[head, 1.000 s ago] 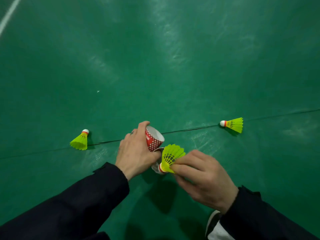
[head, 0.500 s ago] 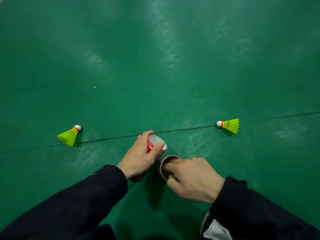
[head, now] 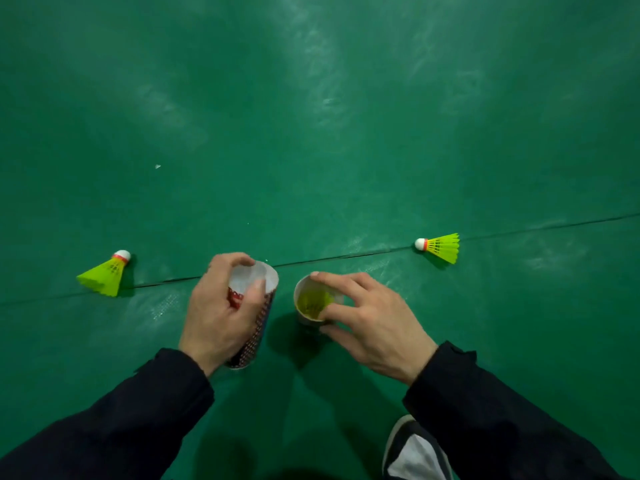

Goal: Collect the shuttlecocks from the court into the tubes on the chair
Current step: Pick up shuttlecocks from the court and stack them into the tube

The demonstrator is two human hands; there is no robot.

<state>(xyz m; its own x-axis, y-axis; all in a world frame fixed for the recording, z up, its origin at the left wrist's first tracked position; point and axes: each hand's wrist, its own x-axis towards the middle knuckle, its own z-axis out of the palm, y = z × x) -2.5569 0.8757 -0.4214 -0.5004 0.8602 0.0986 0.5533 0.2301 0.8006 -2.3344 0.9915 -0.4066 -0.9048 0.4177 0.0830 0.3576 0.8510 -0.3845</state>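
Observation:
Two tubes stand upright on the green court floor. My left hand [head: 220, 310] grips the red-patterned tube [head: 258, 327], whose top shows white inside. My right hand [head: 370, 320] holds the rim of the second, open tube [head: 302, 287] with finger and thumb. Yellow shuttlecocks [head: 313, 301] fill this tube below the rim. One loose yellow shuttlecock [head: 105, 274] lies on the floor to the left of my hands. Another loose shuttlecock [head: 440, 247] lies to the right, its white cork pointing left.
A dark seam line [head: 346, 256] crosses the green floor [head: 311, 133] behind the tubes. My shoe [head: 412, 452] shows at the bottom right. No chair is in view.
The shuttlecock my right hand held a second ago now sits inside the open tube. My right hand has lifted from the tube mouth to its rim. The tubes stand further apart.

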